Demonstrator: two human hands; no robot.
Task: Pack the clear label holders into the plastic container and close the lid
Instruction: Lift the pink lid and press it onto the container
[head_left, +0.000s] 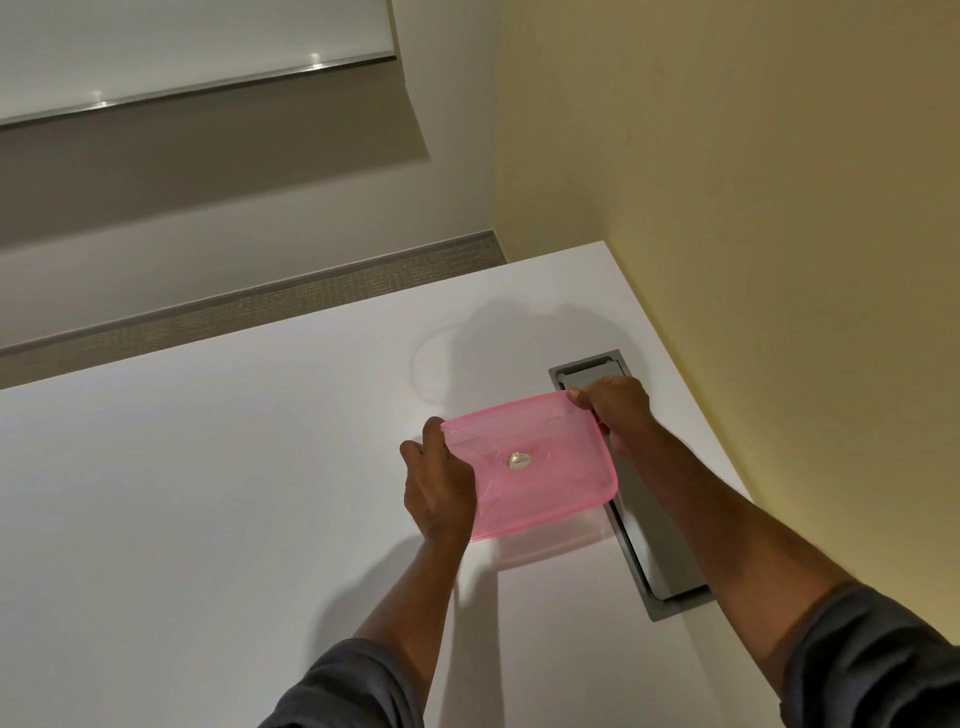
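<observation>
Pink lid (535, 462) held in both hands above the white table (208, 493), tilted, near edge lower.

Lid is translucent pink, rounded rectangle, small round sticker at its centre; a pink-tinted shadow lies on the table just under the near edge. Left hand (439, 480) grips the left short side, fingers (434, 434) curled over the far-left corner, closed on the rim. Right hand (615, 408) pinches the far-right corner, fingertips closed on the edge. Just beyond and below the right fingers, a grey recessed cable hatch (654, 540) is set into the table. Beyond both sets of fingertips, a faint clear oval outline on the tabletop; cannot tell what it is. Dark sleeves (883, 660) at both forearms.
</observation>
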